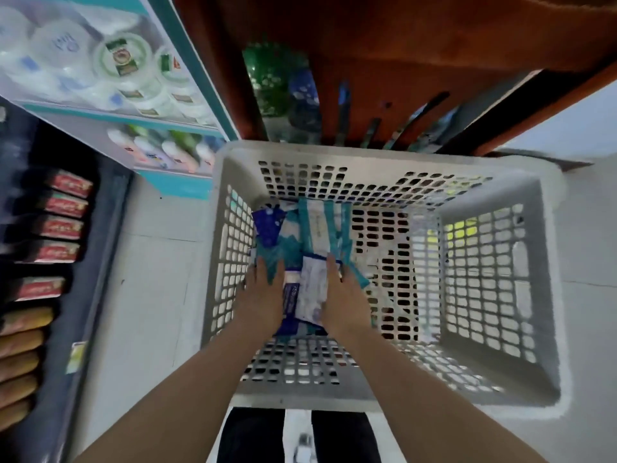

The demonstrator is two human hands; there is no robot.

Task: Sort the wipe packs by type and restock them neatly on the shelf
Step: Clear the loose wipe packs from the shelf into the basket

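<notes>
Inside the basket point(367, 151), the left hand point(263, 290) and right hand point(344, 295) are pressing the packs point(309, 289) between them, fingers lying straight and close together on both.

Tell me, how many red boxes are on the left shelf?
5 red boxes: four in a close column on the shelf, the fifth apart, nearer the camera. Others may hide in shadow.
</notes>
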